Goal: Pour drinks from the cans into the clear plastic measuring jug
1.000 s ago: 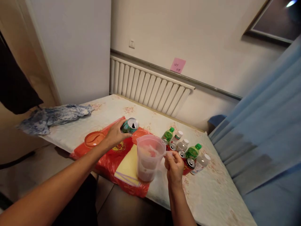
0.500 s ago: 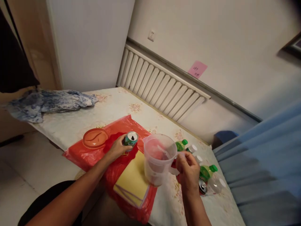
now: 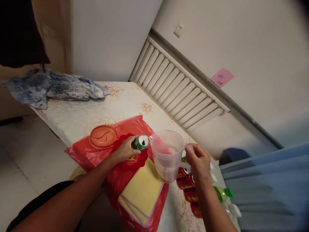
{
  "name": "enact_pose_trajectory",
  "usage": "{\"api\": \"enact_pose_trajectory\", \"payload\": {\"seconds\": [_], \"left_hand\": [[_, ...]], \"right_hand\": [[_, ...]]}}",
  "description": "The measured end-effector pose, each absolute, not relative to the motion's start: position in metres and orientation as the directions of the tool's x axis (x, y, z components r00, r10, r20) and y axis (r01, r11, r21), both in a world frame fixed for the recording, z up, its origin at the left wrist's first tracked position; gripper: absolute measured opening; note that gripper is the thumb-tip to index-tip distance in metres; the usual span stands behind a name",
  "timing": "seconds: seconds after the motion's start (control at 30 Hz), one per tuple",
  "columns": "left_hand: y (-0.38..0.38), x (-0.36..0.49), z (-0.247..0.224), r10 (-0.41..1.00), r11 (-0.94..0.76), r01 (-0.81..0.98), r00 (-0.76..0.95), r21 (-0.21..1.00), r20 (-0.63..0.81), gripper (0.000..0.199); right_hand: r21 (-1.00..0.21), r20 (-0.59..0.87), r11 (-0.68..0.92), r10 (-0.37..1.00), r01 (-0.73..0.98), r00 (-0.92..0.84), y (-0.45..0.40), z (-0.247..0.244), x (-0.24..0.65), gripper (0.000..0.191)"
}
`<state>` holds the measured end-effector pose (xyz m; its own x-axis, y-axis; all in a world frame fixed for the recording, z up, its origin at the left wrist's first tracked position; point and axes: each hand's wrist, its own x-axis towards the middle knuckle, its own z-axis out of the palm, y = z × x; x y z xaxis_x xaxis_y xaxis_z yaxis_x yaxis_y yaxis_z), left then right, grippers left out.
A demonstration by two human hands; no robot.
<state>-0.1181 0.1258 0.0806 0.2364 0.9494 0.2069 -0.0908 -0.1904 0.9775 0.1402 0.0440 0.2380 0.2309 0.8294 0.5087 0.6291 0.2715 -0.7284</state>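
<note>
A person's left hand (image 3: 125,149) grips a green drink can (image 3: 141,142) above a red plastic bag (image 3: 82,153), fingers curled around the can's far side and thumb along the near side, its opened top facing the camera. The right hand (image 3: 199,161) is closed around the handle of a translucent pitcher (image 3: 167,158), fingers folded over the upper part of the grip and the wrist angled in from the lower right. The can is held just beside the spout side of the pitcher; whether the two touch cannot be told, nor whether the pitcher's base is lifted or resting. Below and between the forearms, folded yellow cloths (image 3: 145,190) lie on the bag, near the pitcher's base, while a round orange lid (image 3: 103,136) sits on the bag to the left of the can. Red cans (image 3: 190,195) stand close together beside the right forearm, partly hidden by it, with a green-capped bottle (image 3: 220,193) and a white-capped bottle (image 3: 235,210) on its other side. A blue-and-white patterned cloth (image 3: 70,85) lies bunched at the far left of the flower-patterned table (image 3: 125,104), before a white radiator (image 3: 176,83).
</note>
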Motion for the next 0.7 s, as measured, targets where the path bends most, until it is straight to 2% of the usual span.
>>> {"api": "enact_pose_trajectory", "payload": {"seconds": [0.13, 0.43, 0.7], "left_hand": [[0.130, -0.124, 0.078, 0.949, -0.193, -0.105, 0.233, 0.976, 0.213, 0.069], [0.138, -0.125, 0.069, 0.936, -0.213, -0.160, 0.249, 0.964, 0.248, 0.068], [0.140, -0.129, 0.059, 0.934, -0.231, -0.103, 0.255, 0.968, 0.250, 0.067]], "right_hand": [[-0.728, 0.435, 0.246, 0.887, 0.640, 0.153, 0.059, 0.245, 0.141, 0.034], [-0.596, 0.394, 0.279, 0.919, 0.753, -0.029, 0.076, 0.268, 0.129, 0.030], [-0.540, 0.365, 0.325, 0.922, 0.776, -0.132, 0.082, 0.274, 0.120, 0.028]]}}
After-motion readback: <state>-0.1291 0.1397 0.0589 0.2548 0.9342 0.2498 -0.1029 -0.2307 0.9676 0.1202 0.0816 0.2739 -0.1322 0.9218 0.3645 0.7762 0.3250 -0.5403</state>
